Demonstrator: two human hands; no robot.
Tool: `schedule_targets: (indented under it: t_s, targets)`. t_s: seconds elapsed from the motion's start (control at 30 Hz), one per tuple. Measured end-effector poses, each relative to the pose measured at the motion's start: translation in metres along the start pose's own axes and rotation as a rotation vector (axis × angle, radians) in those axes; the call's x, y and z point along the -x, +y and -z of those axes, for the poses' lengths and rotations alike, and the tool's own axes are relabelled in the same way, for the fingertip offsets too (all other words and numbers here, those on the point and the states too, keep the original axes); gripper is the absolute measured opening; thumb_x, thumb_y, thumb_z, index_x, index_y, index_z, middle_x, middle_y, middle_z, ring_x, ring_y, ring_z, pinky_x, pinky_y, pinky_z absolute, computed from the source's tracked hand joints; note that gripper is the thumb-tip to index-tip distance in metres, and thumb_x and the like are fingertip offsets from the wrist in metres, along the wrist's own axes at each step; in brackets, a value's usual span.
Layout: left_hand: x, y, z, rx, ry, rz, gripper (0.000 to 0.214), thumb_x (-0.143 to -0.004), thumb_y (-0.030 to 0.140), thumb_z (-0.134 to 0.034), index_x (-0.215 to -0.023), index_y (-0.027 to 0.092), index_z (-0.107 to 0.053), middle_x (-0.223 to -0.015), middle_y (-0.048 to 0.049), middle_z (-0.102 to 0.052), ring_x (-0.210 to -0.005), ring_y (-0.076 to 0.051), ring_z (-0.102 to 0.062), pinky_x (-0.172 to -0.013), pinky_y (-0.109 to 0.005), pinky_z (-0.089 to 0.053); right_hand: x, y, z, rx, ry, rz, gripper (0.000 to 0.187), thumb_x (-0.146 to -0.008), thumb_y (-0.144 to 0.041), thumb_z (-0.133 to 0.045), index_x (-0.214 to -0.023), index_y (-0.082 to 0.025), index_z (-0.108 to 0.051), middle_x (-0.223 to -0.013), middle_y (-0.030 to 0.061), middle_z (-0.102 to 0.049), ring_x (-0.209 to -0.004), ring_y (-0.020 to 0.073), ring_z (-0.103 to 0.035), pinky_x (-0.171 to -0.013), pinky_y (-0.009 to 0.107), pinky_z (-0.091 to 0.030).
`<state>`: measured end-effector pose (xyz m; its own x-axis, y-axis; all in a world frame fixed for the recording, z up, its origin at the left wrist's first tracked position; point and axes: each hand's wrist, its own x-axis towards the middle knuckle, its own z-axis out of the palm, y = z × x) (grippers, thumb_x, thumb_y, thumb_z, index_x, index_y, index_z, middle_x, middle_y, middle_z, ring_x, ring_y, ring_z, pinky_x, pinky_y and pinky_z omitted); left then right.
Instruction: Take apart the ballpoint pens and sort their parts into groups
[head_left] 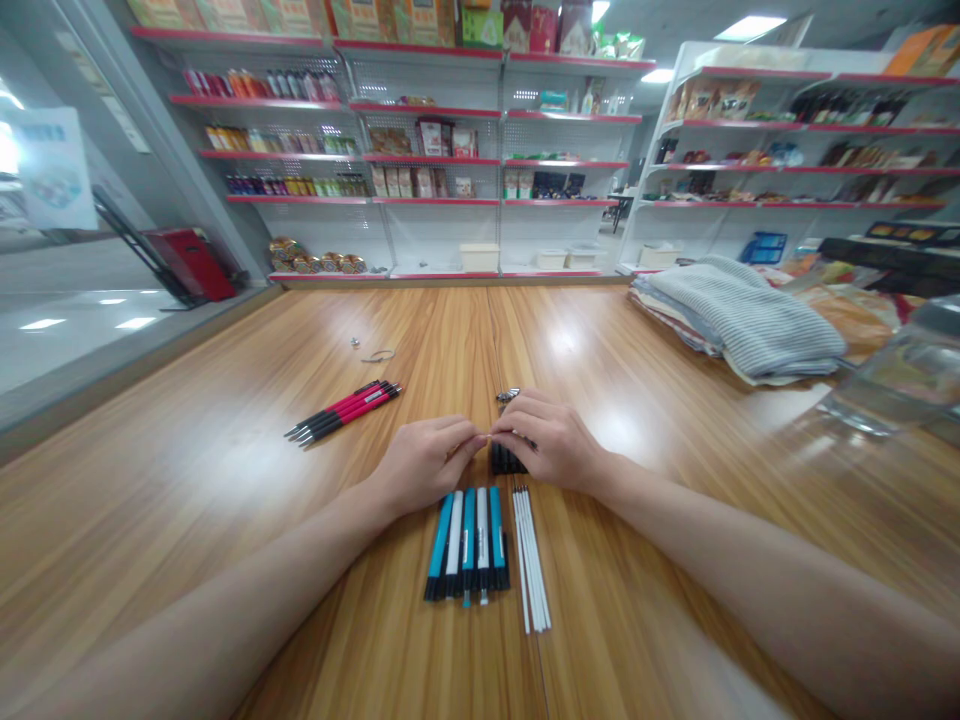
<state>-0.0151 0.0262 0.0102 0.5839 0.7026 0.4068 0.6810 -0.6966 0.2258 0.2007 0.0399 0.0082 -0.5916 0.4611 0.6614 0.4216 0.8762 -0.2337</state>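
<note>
My left hand (424,463) and my right hand (544,442) meet above the wooden table (225,480), their fingertips pinching a small pale part (489,437) that is too small to identify. Under my right hand lies a bunch of black pen parts (508,458), partly hidden by my fingers. Just below my hands, teal-and-white pens (466,545) lie side by side, with thin white refills (531,558) to their right. Small metal pieces (507,395) lie just beyond my right hand. Red-and-black pens (343,411) lie further left.
A thin wire loop (377,355) and a tiny metal bit (354,342) lie on the far table. Folded striped cloth (742,320) and a clear plastic container (900,375) stand at right. Stocked shelves (427,150) line the back.
</note>
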Motion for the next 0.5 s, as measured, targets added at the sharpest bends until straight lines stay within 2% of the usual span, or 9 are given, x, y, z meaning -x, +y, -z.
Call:
schedule_targets:
  t_s: [0.1, 0.23, 0.33, 0.4, 0.47, 0.5]
  targets:
    - [0.000, -0.001, 0.001, 0.025, 0.010, 0.022, 0.028, -0.096, 0.032, -0.039, -0.077, 0.018, -0.056, -0.074, -0.0016, -0.060, -0.070, -0.012, -0.056, -0.064, -0.024, -0.039, 0.002, 0.006, 0.001, -0.095, 0.083, -0.160, 0.010, -0.088, -0.022, -0.056, -0.082, -0.016, -0.063, -0.081, 0.0056, -0.062, -0.080, 0.0175, -0.054, -0.074, 0.031, -0.045]
    - [0.001, -0.004, 0.000, 0.055, 0.048, 0.055, 0.027, -0.095, 0.031, -0.040, -0.080, 0.018, -0.058, -0.077, -0.0023, -0.063, -0.070, -0.013, -0.058, -0.064, -0.024, -0.040, 0.006, 0.027, 0.001, -0.425, 0.169, -0.534, 0.017, -0.084, -0.031, -0.061, -0.078, -0.015, -0.061, -0.071, 0.0015, -0.058, -0.063, 0.0116, -0.051, -0.057, 0.024, -0.040]
    - [0.002, -0.005, -0.001, 0.064, 0.058, 0.070, 0.027, -0.095, 0.031, -0.041, -0.080, 0.018, -0.059, -0.075, -0.0022, -0.063, -0.069, -0.013, -0.058, -0.064, -0.024, -0.041, 0.009, 0.049, 0.004, -0.805, 0.175, -0.714, 0.026, -0.078, -0.038, -0.067, -0.072, -0.015, -0.057, -0.056, -0.0046, -0.045, -0.045, 0.0056, -0.035, -0.042, 0.020, -0.024]
    - [0.002, -0.005, -0.001, 0.070, 0.068, 0.077, 0.027, -0.094, 0.031, -0.042, -0.078, 0.018, -0.059, -0.073, -0.0021, -0.062, -0.069, -0.013, -0.058, -0.064, -0.024, -0.041, 0.009, 0.060, 0.009, -1.015, 0.184, -0.793, 0.031, -0.072, -0.039, -0.072, -0.066, -0.015, -0.053, -0.052, -0.0061, -0.041, -0.043, 0.0041, -0.029, -0.039, 0.018, -0.016]
    - [0.003, -0.005, -0.001, 0.075, 0.079, 0.083, 0.027, -0.094, 0.031, -0.042, -0.078, 0.018, -0.059, -0.072, -0.0021, -0.062, -0.068, -0.013, -0.058, -0.065, -0.024, -0.041, 0.009, 0.066, 0.018, -1.143, 0.111, -0.866, 0.033, -0.068, -0.037, -0.076, -0.063, -0.014, -0.051, -0.052, -0.0052, -0.043, -0.042, 0.0034, -0.030, -0.037, 0.017, -0.012]
    - [0.003, -0.005, -0.001, 0.076, 0.082, 0.084, 0.027, -0.094, 0.031, -0.042, -0.077, 0.018, -0.059, -0.072, -0.0022, -0.062, -0.068, -0.013, -0.058, -0.064, -0.024, -0.041, 0.009, 0.067, 0.023, -1.184, 0.027, -0.895, 0.033, -0.068, -0.036, -0.076, -0.063, -0.014, -0.052, -0.052, -0.0047, -0.045, -0.041, 0.0030, -0.030, -0.036, 0.016, -0.011]
